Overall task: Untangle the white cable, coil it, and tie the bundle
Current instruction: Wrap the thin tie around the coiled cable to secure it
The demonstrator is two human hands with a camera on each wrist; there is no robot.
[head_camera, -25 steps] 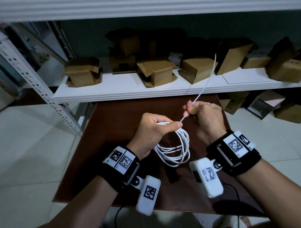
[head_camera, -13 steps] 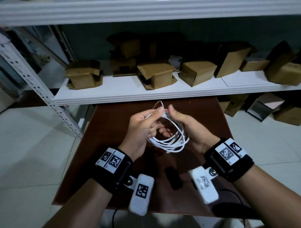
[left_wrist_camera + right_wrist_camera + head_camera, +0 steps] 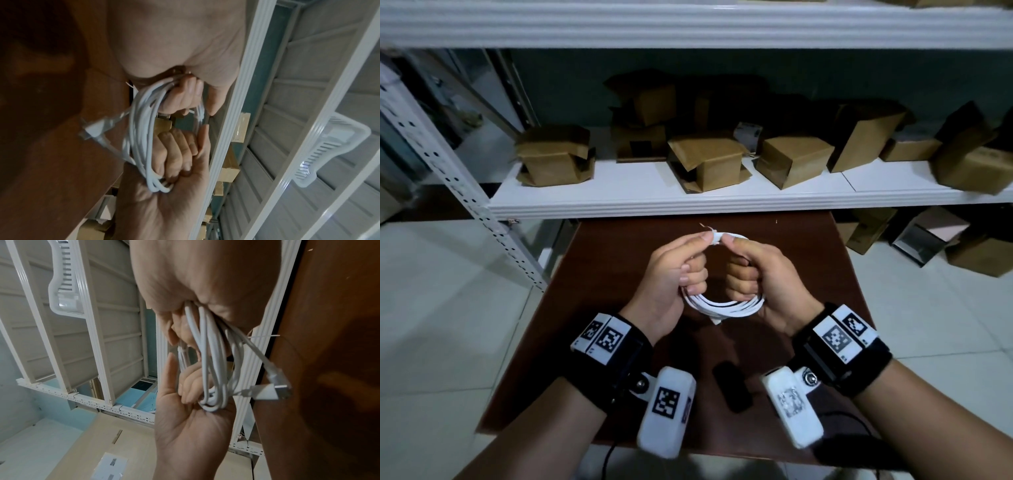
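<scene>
The white cable (image 3: 722, 305) is a coil of several loops, held upright in the air over the brown table (image 3: 592, 308). My left hand (image 3: 681, 263) grips the coil's left side and my right hand (image 3: 750, 270) grips its right side. Both thumbs and forefingers pinch the top of the coil, where a thin white strip (image 3: 703, 226) sticks out. The wrist views show the loops (image 3: 139, 129) (image 3: 211, 361) running through both curled fists. Two plug ends (image 3: 273, 391) (image 3: 94, 128) hang free beside the loops.
A small black object (image 3: 732, 387) lies on the table near its front edge. Just behind the table runs a white shelf (image 3: 722, 202) with several cardboard boxes (image 3: 709, 161). A perforated metal upright (image 3: 465, 185) stands at the left. More boxes (image 3: 976, 253) sit on the tiled floor at right.
A second ago my right hand pulled a strand up and right while my left held the coil. Both hands have since come together and now grip the coil's two sides.
</scene>
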